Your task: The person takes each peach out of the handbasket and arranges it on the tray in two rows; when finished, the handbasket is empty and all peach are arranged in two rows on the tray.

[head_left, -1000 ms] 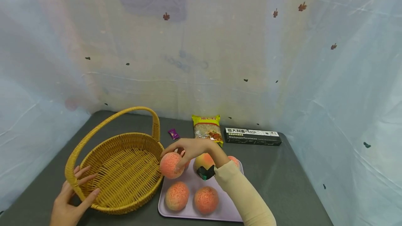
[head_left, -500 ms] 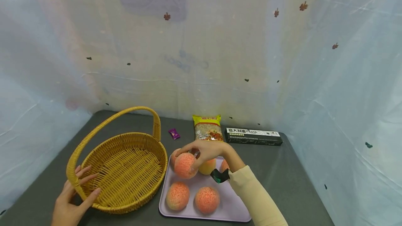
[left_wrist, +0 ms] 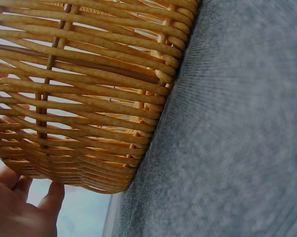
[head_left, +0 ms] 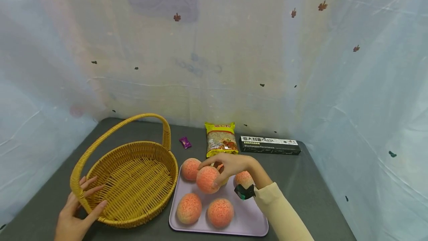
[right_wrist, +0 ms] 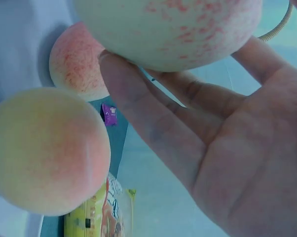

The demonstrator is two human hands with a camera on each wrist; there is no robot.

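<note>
My right hand (head_left: 230, 163) holds a pink peach (head_left: 206, 180) by its sides, raised over the lilac tray (head_left: 247, 224). Several other peaches lie on that tray, among them a pink one (head_left: 191, 169) at the far left corner and another (head_left: 220, 213) at the front. A yellowish peach (right_wrist: 50, 150) shows below the held one in the right wrist view; my hand mostly covers it in the head view. To the left, my left hand (head_left: 71, 217) grips the side of a yellow wicker basket (head_left: 133, 185) near the handle's foot. Nothing lies inside the basket.
Behind the tray lies a yellow food packet (head_left: 221, 140). A black pasta box (head_left: 269, 145) is at the back right, and a small purple wrapped sweet (head_left: 185, 143) is left of the packet. The basket's tall handle (head_left: 117, 127) arches up beside the tray.
The right hand has moved right with its peach, from beside the basket's rim to over the tray's middle. The far left peach has come into full view. The left hand and basket stay put.
</note>
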